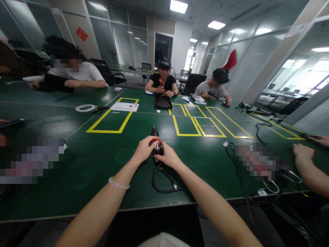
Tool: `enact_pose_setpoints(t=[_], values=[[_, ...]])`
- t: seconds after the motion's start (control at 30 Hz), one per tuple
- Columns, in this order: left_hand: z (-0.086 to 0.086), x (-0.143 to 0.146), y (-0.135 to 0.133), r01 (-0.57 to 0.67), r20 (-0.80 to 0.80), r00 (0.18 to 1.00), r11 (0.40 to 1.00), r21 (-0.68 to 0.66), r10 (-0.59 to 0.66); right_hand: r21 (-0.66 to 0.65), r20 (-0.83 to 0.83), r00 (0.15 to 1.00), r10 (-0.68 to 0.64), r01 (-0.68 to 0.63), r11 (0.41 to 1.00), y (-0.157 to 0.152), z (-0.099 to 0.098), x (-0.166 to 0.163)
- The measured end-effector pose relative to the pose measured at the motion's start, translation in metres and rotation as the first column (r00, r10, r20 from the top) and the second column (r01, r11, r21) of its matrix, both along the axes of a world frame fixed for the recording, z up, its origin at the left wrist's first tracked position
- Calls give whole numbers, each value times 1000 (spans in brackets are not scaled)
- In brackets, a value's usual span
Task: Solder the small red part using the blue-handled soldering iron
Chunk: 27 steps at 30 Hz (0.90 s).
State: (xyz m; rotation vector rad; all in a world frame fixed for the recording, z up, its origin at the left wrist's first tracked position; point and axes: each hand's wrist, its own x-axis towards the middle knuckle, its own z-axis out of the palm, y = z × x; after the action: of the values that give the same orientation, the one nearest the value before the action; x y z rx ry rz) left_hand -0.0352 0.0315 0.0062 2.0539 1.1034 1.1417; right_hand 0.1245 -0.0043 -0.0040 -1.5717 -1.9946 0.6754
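Observation:
An electric screwdriver (154, 131) lies on the green table in front of me, its thin bit pointing away. My left hand (144, 148) is closed on the tool's left side, fingers near a small orange part. From the right, my right hand (168, 155) grips the dark body, with the thumb toward the rear end. A black cord (154, 183) loops on the table just behind the tool and passes under my right forearm. My fingers hide part of the tool's middle.
Yellow tape rectangles (104, 131) mark the green table (77, 192). A white cable coil (85, 108) and a paper sheet (124, 107) lie at left. Across sits a person with a black tray (163, 103). Other people work on both sides; black cables (259, 132) run at right.

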Motion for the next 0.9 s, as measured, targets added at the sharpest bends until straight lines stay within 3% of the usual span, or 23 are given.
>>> enact_pose_setpoints(t=[0.1, 0.27, 0.47, 0.63, 0.9], values=[[-3, 1, 1, 8, 53, 999, 998, -66, -5, 38, -78, 995, 62, -59, 998, 1, -3, 8], [-4, 3, 1, 23, 115, 993, 989, -149, -6, 64, -247, 968, 46, -31, 997, 5, -15, 20], [-5, 6, 2, 52, 123, 992, 982, -180, -30, -15, -386, 922, 2, -8, 1000, 9, -21, 27], [-7, 9, 2, 84, 200, 979, 980, -182, -47, 2, -433, 901, 11, -11, 1000, 12, -23, 28], [-1, 10, -3, 32, -15, 999, 994, -107, -34, 11, -470, 883, 9, -4, 1000, 16, -25, 33]])
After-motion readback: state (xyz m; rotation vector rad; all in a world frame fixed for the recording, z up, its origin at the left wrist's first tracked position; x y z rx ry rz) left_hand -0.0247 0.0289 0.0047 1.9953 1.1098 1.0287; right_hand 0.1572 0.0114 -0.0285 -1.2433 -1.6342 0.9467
